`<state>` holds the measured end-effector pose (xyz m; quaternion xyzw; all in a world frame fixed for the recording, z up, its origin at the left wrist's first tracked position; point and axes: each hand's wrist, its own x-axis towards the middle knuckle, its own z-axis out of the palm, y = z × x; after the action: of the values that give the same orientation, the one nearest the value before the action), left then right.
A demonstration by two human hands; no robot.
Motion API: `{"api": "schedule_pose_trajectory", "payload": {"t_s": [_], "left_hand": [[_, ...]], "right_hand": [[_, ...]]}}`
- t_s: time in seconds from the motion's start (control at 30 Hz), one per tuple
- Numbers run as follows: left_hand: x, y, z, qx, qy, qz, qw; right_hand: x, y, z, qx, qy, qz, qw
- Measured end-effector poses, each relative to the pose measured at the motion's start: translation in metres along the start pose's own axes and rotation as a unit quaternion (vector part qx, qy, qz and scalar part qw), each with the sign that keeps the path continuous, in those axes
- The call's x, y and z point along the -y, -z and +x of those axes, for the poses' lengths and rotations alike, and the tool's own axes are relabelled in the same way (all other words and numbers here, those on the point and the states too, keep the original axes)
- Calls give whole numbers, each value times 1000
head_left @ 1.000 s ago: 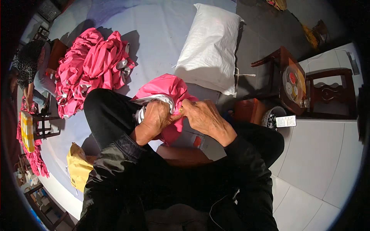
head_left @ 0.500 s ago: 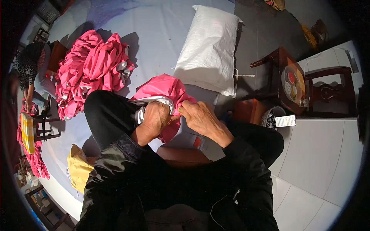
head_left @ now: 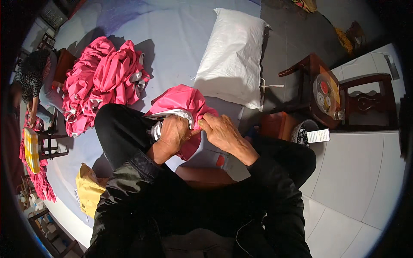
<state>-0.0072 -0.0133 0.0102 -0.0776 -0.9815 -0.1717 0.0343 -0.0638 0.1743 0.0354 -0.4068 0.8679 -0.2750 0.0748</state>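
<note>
Bunched between my knees is a pink fabric piece (head_left: 180,98) with a white inner edge. My left hand (head_left: 172,134) is closed on it near that white edge, the fingers curled under. Facing it, my right hand (head_left: 223,132) pinches the pink cloth between thumb and fingers. The two hands are close together, with a fold of the fabric between them. What the hidden fingertips do, I cannot make out. Part of the cloth hangs down below my hands, over a brown seat-like block (head_left: 204,175).
A large heap of pink fabric (head_left: 103,81) lies left, near a bent-over person (head_left: 36,81) beside a stool with a yellow checked top (head_left: 31,150). A stuffed white sack (head_left: 234,56) lies ahead. Right stand wooden chairs (head_left: 370,101) and a patterned bin (head_left: 303,132); a yellow bag (head_left: 88,189) is lower left.
Both hands keep their grip on the pink fabric in nearly the same place. The surroundings sit slightly lower in the picture.
</note>
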Motion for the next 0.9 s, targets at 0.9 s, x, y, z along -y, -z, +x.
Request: {"api": "schedule_pose_trajectory", "payload": {"t_s": [0.9], "left_hand": [[-9, -12, 10, -92, 74, -195, 974]], "right_hand": [[34, 28, 12, -21, -124, 50, 991]]}}
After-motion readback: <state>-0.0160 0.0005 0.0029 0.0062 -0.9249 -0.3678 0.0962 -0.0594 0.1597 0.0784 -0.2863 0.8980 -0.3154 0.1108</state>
